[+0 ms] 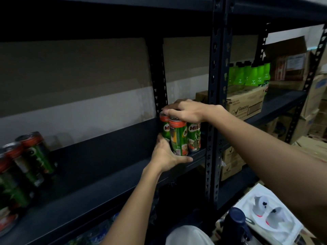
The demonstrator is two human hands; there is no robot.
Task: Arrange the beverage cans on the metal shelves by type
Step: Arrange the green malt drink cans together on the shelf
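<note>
A person's two bare arms reach toward a dark metal shelf (99,175) in a dim storeroom. At the right end of the shelf, just beside a perforated upright post (215,121), stands a tight cluster of green Milo cans (179,137) with red tops, upright and touching one another. The right hand (185,111) lies over the tops of the cans, its fingers curled down over the rims. The left hand (168,156) cups the cluster from below and in front, fingers wrapped around the base of the nearest can, thumb stretched along the shelf edge. Far to the left on the same shelf, well apart from the cluster, a blurred second group of cans (26,167) of the same green and red stands in a row. Beyond the post, on the neighbouring shelf, a brown cardboard box (246,105) carries bright green bottles (251,75). At lower right sits a white moulded tray (276,223), with a dark blue bottle (235,225) just beside it.
</note>
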